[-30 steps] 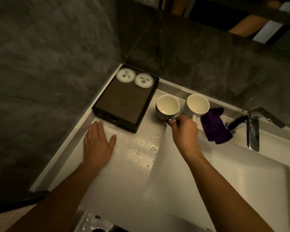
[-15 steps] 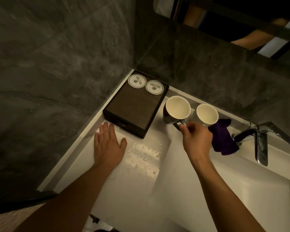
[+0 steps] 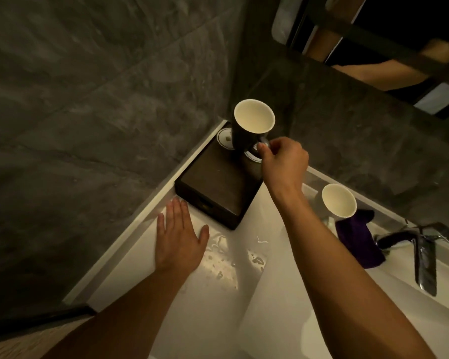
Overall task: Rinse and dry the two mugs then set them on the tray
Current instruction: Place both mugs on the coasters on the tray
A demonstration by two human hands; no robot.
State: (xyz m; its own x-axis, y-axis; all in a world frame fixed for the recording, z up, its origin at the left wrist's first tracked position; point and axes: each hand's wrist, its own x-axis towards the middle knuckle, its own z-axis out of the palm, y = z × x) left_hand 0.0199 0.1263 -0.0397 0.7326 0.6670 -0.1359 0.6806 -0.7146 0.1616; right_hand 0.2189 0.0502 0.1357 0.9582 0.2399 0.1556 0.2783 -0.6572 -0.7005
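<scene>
My right hand [image 3: 283, 164] pinches the handle of a dark mug [image 3: 244, 137] with a cream inside, held upright over the far end of the dark brown tray [image 3: 213, 187]. Two round white coasters lie on that end of the tray; the mug partly hides one coaster [image 3: 224, 138], and my fingers cover part of the other. Whether the mug touches the tray I cannot tell. A second mug [image 3: 338, 200] stands on the white counter [image 3: 130, 281] to the right, by a purple cloth [image 3: 358, 238]. My left hand [image 3: 178, 237] lies flat on the counter, fingers spread, just in front of the tray.
Water drops [image 3: 223, 265] glisten on the counter between my arms. A chrome faucet [image 3: 423, 255] reaches over the white basin [image 3: 373, 320] at right. Dark stone walls meet in the corner behind the tray. A mirror hangs at upper right.
My right hand has lifted the dark mug off the counter and carried it left, over the tray's coasters. The other mug, cloth and my left hand stayed put.
</scene>
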